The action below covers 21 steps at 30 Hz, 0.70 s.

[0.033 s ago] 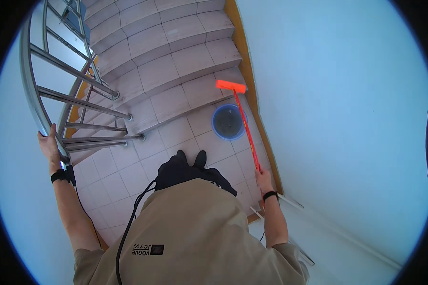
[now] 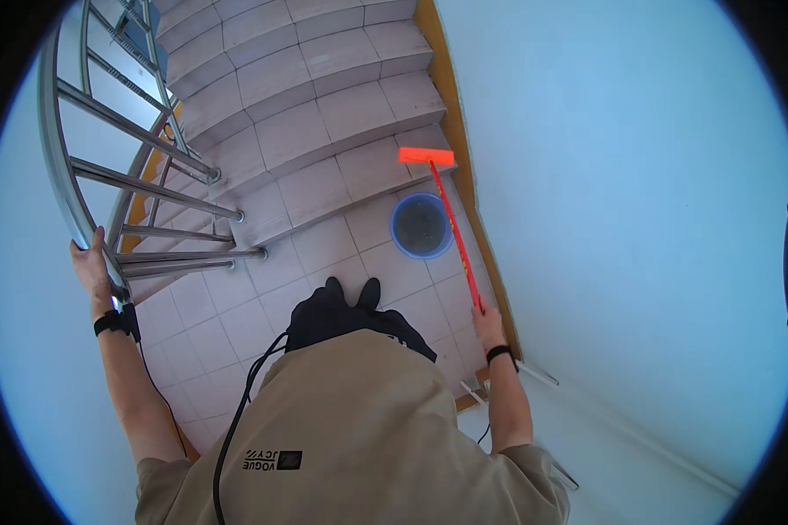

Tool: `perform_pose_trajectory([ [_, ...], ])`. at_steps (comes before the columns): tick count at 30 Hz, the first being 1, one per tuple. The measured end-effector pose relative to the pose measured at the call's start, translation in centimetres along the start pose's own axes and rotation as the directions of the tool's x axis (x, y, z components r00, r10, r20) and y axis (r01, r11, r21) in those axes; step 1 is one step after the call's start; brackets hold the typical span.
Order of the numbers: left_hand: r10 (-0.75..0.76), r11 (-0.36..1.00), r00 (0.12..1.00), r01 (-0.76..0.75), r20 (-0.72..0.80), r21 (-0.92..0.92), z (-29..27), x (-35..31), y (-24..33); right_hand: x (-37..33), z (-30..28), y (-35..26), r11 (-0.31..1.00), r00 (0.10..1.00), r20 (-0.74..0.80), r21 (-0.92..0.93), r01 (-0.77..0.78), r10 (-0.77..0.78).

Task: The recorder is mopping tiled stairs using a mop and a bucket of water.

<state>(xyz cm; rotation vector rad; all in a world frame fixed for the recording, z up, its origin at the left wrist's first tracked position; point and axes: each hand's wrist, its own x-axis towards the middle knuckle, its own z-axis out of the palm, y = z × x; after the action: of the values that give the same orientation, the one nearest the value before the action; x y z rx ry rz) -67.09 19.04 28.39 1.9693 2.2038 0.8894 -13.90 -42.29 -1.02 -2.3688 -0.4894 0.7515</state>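
My left hand (image 2: 90, 267) is wrapped round the curved metal handrail (image 2: 54, 149) at the far left. In my right hand (image 2: 488, 327) is the lower end of a long red pole, part of a mop (image 2: 461, 252). Its flat orange bar-shaped head (image 2: 425, 157) is held out over the lowest step. The pole passes over the right side of a blue bucket (image 2: 393, 226) standing on the tiled floor. Greyish, murky water seems to fill the bucket. The mop head appears apart from the bucket.
Tiled stairs (image 2: 324, 114) rise ahead, with metal balusters (image 2: 149, 185) at their left. A pale wall (image 2: 604, 192) with a brown skirting (image 2: 451, 96) runs along the right. White pipes (image 2: 622, 420) lie along the lower right. A black cable (image 2: 241, 398) hangs beside my shirt.
My right hand has moved slightly forward along with the mop. The orange head has turned a little and sits more level. My left hand remains on the handrail.
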Motion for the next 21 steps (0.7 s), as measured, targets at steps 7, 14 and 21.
perform_pose_trajectory([
  [7,-0.042,0.999,0.999,0.043,0.019,-0.022,-0.4,-0.5,-0.8,6.1,-2.6,-7.7,0.961,0.950,0.194,0.085,-0.263,0.242],
  [14,-0.024,0.999,1.000,0.024,-0.006,-0.025,-0.6,-0.9,0.1,6.4,-1.1,-8.3,0.913,0.912,0.293,0.204,-0.352,0.286],
  [21,-0.050,0.999,0.999,0.050,-0.011,-0.007,-0.4,-0.8,-0.5,5.1,0.5,-9.3,0.918,0.909,0.311,0.191,-0.346,0.278],
])
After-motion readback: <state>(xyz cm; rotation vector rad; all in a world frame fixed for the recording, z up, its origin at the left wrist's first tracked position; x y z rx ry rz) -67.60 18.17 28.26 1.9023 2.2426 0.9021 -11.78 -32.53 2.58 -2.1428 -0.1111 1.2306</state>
